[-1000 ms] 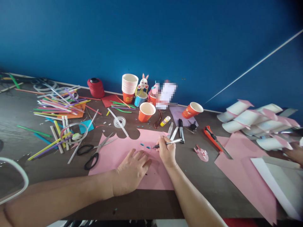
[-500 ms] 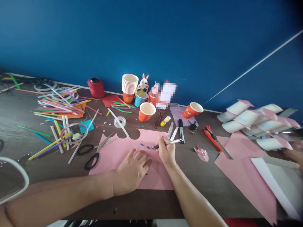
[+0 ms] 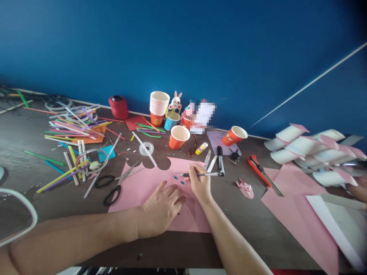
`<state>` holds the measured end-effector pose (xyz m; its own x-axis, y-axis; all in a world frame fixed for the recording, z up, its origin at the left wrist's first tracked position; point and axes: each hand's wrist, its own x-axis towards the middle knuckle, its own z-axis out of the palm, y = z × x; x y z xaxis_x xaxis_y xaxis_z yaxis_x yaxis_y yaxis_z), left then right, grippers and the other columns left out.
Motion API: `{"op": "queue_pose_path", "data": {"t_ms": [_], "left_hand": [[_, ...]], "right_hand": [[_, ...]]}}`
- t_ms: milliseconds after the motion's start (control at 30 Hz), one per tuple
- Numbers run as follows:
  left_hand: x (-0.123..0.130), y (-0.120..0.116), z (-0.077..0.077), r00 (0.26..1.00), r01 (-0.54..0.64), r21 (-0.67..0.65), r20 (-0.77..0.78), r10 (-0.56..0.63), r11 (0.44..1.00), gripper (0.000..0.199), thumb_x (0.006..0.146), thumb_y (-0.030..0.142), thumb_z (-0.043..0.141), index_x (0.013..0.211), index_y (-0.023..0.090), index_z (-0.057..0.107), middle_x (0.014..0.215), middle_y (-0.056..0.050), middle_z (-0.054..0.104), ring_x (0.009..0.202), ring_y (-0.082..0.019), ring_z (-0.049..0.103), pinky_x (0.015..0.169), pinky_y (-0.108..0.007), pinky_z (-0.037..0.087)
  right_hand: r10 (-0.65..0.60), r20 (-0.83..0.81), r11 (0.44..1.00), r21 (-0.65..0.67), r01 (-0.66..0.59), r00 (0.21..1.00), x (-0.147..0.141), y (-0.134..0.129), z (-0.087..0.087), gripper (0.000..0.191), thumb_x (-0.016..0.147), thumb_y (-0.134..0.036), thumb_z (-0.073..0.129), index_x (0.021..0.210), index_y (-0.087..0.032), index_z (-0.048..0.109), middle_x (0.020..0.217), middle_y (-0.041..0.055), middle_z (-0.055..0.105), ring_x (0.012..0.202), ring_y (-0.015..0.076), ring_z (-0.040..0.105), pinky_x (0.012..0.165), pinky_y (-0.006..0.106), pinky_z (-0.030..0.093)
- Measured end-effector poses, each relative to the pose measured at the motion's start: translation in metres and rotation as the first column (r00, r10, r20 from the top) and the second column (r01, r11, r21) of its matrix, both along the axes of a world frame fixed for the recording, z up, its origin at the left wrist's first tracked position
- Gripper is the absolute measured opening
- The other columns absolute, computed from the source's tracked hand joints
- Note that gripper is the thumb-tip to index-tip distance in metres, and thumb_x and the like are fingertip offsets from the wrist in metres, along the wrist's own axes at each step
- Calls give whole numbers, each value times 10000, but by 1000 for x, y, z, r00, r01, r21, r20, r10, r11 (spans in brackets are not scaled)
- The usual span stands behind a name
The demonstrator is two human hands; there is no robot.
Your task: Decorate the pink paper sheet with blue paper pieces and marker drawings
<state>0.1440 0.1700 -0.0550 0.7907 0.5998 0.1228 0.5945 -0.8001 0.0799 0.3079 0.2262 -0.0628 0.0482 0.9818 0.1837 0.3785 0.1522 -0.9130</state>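
Pink paper (image 3: pixel 134 198) with scalloped cuts along its far edge lies in front of me. My left hand (image 3: pixel 162 210) rests flat on it, fingers stretched out and holding nothing. In my right hand (image 3: pixel 200 185) is a black-and-clear pen (image 3: pixel 210 174), its tip pointing left just by two small blue oval pieces (image 3: pixel 182 182) on the paper. Whether the tip touches anything I cannot tell. Black-handled scissors (image 3: pixel 117 185) lie partly open across the paper's left side.
Behind the paper are an orange cup (image 3: pixel 179 137), stacked cups (image 3: pixel 158 109), a tape roll (image 3: pixel 146 148), a glue stick (image 3: pixel 201 148) and a marker (image 3: pixel 220 160). Straws (image 3: pixel 77 128) pile up left. To the right are a box cutter (image 3: pixel 262 172), paper rolls (image 3: pixel 304 147) and another person's hand (image 3: pixel 358 189).
The pen tip has moved left, from the right oval to near the left one, and the pen lies flatter. Both ovals have shifted and turned slightly. My left hand stays put.
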Motion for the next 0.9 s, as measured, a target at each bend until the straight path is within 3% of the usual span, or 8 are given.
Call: {"op": "queue_pose_path", "data": {"t_ms": [600,900], "left_hand": [[1,1,5,1000,-2,-43,22,3,999,368,804,192,427,1164,148,485,1155,-118,499,1144,-277,369,961,-483,262],[1,2,5,999,3,-34,39,-2,999,355,805,184,426,1152,139,486,1135,-115,499,1131,-279,373,945,-482,269]], "right_hand": [[91,15,995,-40,-90,996,-4,1,0,266,822,-358,510,617,-189,519,510,-9,593,448,125,555,470,232,434],[67,13,995,-69,-66,998,-4,1,-4,266,818,-387,513,636,-193,513,505,-8,600,450,140,577,464,242,452]]}}
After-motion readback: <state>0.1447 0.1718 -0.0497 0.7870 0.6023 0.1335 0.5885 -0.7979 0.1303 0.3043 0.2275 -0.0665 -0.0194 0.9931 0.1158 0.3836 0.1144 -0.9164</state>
